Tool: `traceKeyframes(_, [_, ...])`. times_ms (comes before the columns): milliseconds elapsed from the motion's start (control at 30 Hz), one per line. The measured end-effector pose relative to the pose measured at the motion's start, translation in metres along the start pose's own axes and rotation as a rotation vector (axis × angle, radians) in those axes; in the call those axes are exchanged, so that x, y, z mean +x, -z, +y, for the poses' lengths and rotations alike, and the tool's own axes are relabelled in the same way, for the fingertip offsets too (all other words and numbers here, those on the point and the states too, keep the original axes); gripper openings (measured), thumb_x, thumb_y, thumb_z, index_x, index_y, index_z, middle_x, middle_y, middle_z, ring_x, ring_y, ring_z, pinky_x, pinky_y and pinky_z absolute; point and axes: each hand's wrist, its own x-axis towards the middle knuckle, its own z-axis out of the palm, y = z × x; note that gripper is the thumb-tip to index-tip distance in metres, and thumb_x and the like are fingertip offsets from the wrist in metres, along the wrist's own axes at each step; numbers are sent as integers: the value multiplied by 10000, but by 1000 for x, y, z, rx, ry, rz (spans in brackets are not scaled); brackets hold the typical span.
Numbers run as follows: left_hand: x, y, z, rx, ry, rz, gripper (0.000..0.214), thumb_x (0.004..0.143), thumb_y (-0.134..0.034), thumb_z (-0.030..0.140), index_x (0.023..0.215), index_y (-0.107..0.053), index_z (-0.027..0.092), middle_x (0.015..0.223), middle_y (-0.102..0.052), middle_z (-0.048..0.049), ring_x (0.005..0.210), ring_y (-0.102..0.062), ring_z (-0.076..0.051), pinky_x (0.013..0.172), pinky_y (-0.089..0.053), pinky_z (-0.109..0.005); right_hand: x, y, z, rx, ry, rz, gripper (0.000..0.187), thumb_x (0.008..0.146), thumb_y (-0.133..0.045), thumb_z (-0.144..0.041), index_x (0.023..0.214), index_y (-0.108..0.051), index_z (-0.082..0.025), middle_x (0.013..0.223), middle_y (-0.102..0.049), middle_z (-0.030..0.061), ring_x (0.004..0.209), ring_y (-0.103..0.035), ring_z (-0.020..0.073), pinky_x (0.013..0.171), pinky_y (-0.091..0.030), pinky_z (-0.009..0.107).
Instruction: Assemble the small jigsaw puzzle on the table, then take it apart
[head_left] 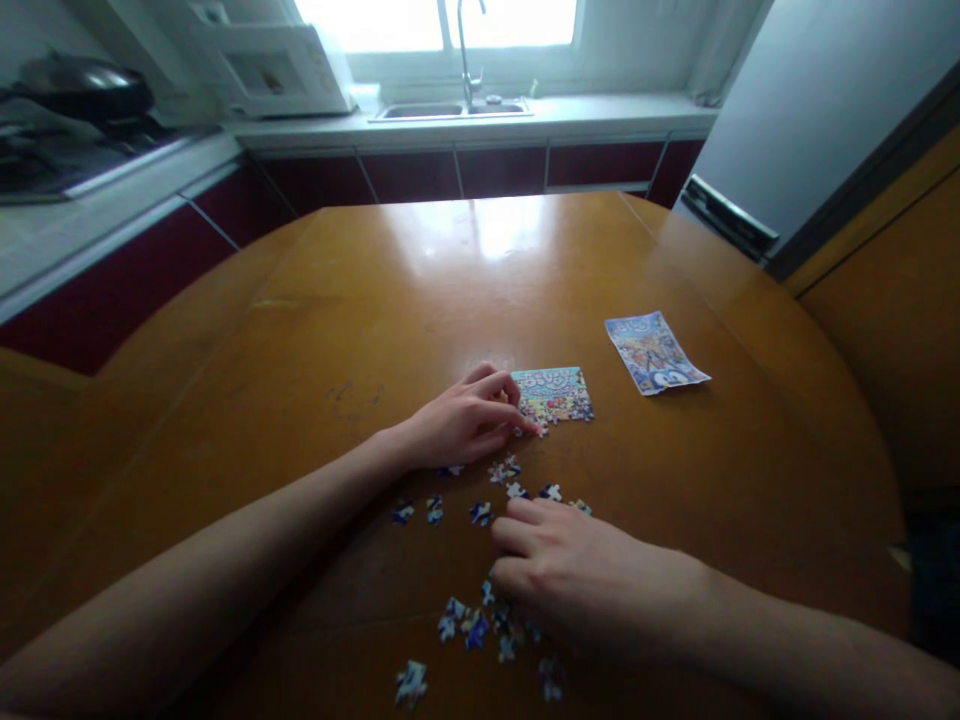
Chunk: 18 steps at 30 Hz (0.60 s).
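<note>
Slick kitchen bench (pixel 450 290): left hand (pixel 465 420) fingers bunched at the puzzle patch (pixel 559 393), grip unclear; right hand (pixel 577 580) lies slack on loose pieces (pixel 472 627). One shove might split it.

Daylight pours in from the window (pixel 375 25) at the top centre of the frame, blown out to plain white with no detail. It throws a pale glare patch on the upper middle of the table (pixel 502 225), whose varnish shines there and darkens toward the lower edge. The bottom of the frame is dim and grainy. The left hand (pixel 469 420) and right hand (pixel 577 570) look soft, and the loose puzzle pieces (pixel 476 625) near the bottom centre are smeared. Straight lines bow at the left and right edges, and the corners fall into shade
</note>
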Motion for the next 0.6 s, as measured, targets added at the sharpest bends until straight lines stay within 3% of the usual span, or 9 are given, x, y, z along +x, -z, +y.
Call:
traceKeyframes(400, [0, 1, 1, -10, 5, -11, 270, 944, -587, 192, 1148, -727, 299, 998, -569, -62, 1005, -474, -212, 933, -456, -357, -2, 8, 0, 75, 6, -34, 63, 924, -552, -127, 908, -611, -142, 917, -627, 66, 840, -512, 190, 782, -420, 295])
traceKeyframes(600, [-1, 1, 1, -9, 16, -32, 279, 943, -582, 191, 1158, -722, 300, 1016, -573, -64, 1020, -474, -217, 951, -449, -368, -1, 9, 4, 299, -17, -45, 121, 934, -528, -144, 880, -635, -153, 863, -660, 55, 780, -545, 155, 760, -441, 267])
